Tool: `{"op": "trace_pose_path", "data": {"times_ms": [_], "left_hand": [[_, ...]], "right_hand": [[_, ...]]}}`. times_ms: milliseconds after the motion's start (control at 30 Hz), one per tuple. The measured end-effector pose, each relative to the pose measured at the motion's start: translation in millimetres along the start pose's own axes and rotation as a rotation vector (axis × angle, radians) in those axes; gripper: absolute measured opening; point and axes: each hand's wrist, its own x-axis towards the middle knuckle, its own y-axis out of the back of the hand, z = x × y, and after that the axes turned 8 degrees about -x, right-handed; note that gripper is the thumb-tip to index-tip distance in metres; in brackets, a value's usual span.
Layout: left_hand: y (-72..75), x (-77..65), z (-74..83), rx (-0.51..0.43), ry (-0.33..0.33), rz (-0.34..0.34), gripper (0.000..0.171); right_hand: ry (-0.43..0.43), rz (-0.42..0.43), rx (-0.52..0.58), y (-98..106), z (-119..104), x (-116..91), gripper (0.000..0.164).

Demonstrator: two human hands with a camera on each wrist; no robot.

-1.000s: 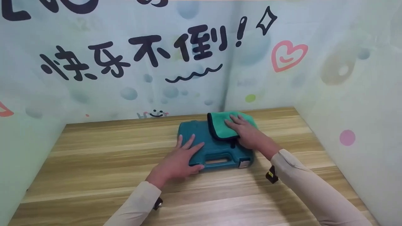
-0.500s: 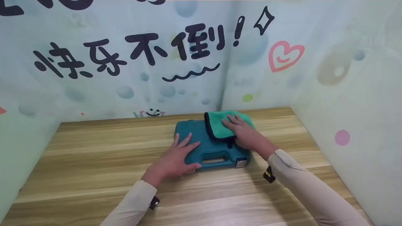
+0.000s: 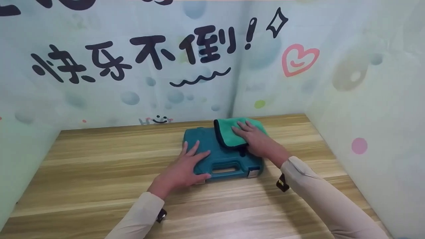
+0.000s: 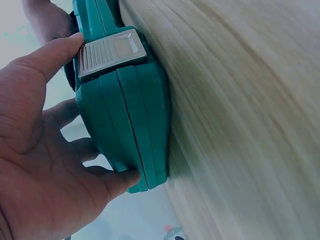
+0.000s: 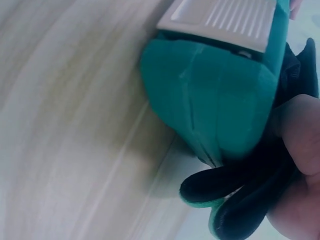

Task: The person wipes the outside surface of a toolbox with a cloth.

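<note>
A teal plastic carrying case lies flat near the back of the table, its handle facing me. My left hand rests on the case's left front corner with the fingers spread. In the left wrist view, the thumb lies by a metal latch and the little finger bends over the side. My right hand presses a folded green cloth with black edging onto the back right of the lid. Folds of the cloth hang past the case's side in the right wrist view.
The wood-grain table is bounded by a printed backdrop at the back and a pale wall panel on the right. A second latch is on the case's front right corner.
Both hands, the case and the cloth keep their places relative to each other. The whole head view has shifted slightly, so everything appears a little further left.
</note>
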Motion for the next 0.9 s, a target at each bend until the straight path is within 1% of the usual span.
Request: {"op": "trace_pose_path", "data": {"times_ms": [100, 233, 500, 633, 767, 900], "left_hand": [[-0.4, -0.2, -0.4, 0.004, 0.0, 0.005, 0.078], [-2.3, 0.0, -1.4, 0.007, 0.002, 0.005, 0.078], [-3.6, -2.9, -3.1, 0.024, -0.006, 0.013, 0.077], [-2.1, -5.2, 0.0, 0.032, 0.0, 0.01, 0.076], [-2.4, -5.2, 3.3, 0.046, 0.019, -0.002, 0.076], [-4.9, -4.9, 3.3, 0.05, 0.039, -0.007, 0.077]], "right_hand": [[-0.019, 0.019, 0.032, -2.2, 0.6, 1.3, 0.074], [-0.029, 0.02, 0.051, -3.8, 1.6, 0.7, 0.075], [0.004, 0.013, 0.08, -5.6, 0.9, -3.3, 0.074], [0.021, 0.012, 0.089, -4.2, -0.1, -7.4, 0.074], [0.026, 0.007, 0.086, -3.6, -1.3, -12.0, 0.075], [0.033, 0.007, 0.079, -4.7, -5.3, -16.4, 0.076]]}}
